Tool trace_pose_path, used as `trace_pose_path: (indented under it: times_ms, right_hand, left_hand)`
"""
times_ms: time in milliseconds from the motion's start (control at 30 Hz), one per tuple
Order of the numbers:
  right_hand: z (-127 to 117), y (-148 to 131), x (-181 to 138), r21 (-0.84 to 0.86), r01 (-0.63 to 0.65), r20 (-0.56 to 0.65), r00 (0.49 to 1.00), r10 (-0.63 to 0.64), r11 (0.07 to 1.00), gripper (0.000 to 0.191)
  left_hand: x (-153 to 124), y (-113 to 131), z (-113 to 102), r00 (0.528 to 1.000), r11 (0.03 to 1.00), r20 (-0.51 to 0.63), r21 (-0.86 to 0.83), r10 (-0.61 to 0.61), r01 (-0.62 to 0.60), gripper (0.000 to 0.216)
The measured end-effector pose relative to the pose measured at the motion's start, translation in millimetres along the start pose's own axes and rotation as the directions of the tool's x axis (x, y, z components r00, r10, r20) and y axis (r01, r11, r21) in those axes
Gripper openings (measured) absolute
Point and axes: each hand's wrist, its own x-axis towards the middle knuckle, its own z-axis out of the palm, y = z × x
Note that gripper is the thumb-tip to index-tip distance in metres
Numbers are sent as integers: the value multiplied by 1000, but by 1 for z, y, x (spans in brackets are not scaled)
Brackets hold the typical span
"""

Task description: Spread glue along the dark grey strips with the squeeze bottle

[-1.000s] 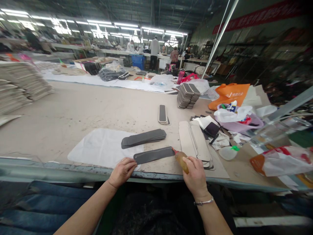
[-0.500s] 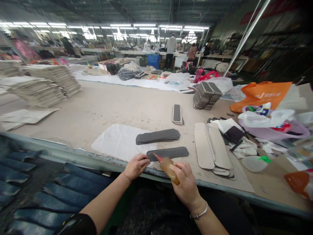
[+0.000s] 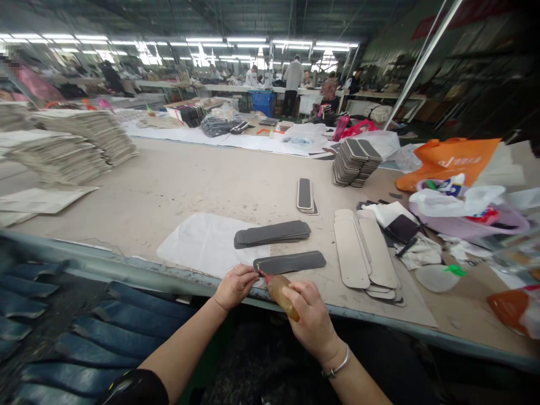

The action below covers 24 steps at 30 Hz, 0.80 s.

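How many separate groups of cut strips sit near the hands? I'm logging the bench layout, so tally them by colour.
Dark grey: 2 (single strip touched by the left hand; stack)
Beige: 1 (fanned pile)
Grey-and-beige: 2 (small stack; tall stack)
Total: 5

Matt dark-grey strip [image 3: 290, 262], translucent amber plastic squeeze bottle [image 3: 282, 293], white cloth sheet [image 3: 206, 244], dusty worktable [image 3: 177, 180].

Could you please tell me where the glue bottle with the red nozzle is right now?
In the head view, low and centre, the right hand holds the glue bottle, its nozzle at the near-left end of the dark strip.
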Motion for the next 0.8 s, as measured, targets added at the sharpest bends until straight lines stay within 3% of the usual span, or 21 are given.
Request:
trace_pose_path:
  times_ms: [300,667,800]
  right_hand:
    - [-21,1,-12,-83,-40,-49,998,36,996,36]
    - [-66,46,-40,-389,-202,-141,977,158,899,38]
    - [-76,51,-40,-424,-238,-204,965,164,874,39]
  left_hand:
    - [2,-1,1,999,1000,-40,-21,18,-19,15]
    - [3,-2,-1,999,999,-28,-25,30,-30,16]
    - [5,-1,-1,999,999,-15,-34,28,-28,15]
